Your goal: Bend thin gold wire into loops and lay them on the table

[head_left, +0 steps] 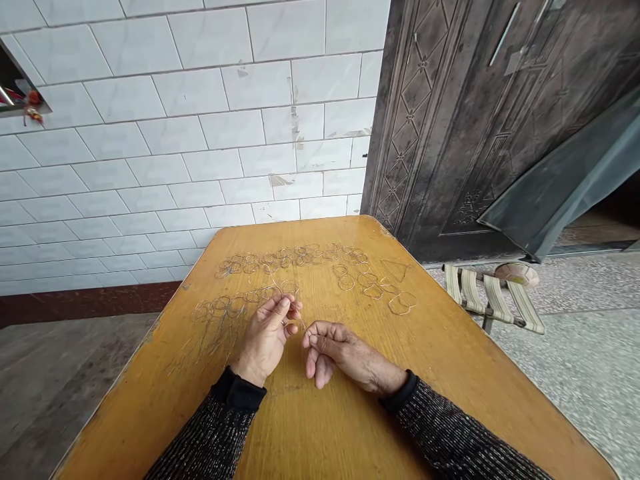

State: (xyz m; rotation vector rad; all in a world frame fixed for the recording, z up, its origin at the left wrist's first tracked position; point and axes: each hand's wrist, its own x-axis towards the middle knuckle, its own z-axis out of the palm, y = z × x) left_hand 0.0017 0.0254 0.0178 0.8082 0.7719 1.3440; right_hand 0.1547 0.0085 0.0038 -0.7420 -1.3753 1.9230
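Observation:
Thin wire (301, 319) runs between my two hands above the middle of the table. My left hand (266, 333) pinches it between thumb and forefinger, and a length of it sticks up past the fingertips. Lower and to the right, my right hand (340, 353) is closed in a pinch on the wire's other end. Beyond my hands lies a row of looped wire shapes (300, 255). More wire loops with long loose tails (220, 308) lie left of my left hand. Several separate wire loops (373, 285) rest to the right.
The yellow wooden table (400, 413) stands against a white tiled wall (200, 140). A dark patterned door (450, 120) rises at the back right. Beside the table's right edge is a folding stool with striped straps (493, 297), and a ball (517, 273) sits behind it.

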